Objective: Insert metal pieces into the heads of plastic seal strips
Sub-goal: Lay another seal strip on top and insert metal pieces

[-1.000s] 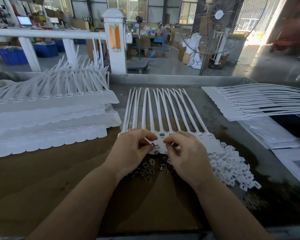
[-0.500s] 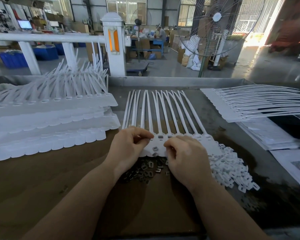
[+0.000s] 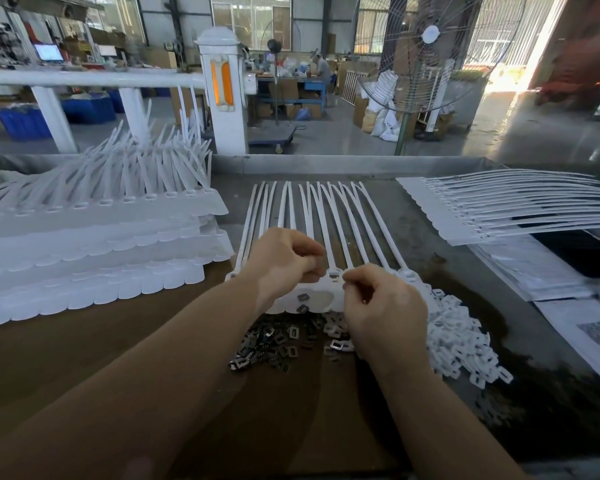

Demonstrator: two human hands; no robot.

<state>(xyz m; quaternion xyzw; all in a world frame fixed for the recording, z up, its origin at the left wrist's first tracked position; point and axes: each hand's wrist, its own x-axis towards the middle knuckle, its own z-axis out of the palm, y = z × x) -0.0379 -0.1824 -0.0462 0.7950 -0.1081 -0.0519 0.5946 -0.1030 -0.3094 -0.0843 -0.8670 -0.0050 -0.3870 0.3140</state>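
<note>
Head view: joined row of white plastic seal strips (image 3: pixel 321 233) lies flat mid-worktop, tails fanned away from the person, heads toward them, so the slots face up within reach. Left hand (image 3: pixel 284 261) sits on the heads left of centre, fingers curled, tips pinched together at one head; likely steadying it or seating a piece, what it pinches is hidden. Right hand (image 3: pixel 381 306) just beside it, fingers (image 3: pixel 352 280) curled in a pinch at the neighbouring head; held piece not visible, cannot tell. Two small grey metal pieces (image 3: pixel 303 302) lie loose on the strip heads between the hands, staged for the next slots. Dark pile of metal clips (image 3: pixel 274 344) sits on the brown worktop (image 3: pixel 84 358) right under the wrists for quick picking. Heap of small white plastic caps (image 3: pixel 461 341) to the right. Stacked white strip sheets (image 3: pixel 94 251) left, another stack (image 3: pixel 499 209) far right.
</note>
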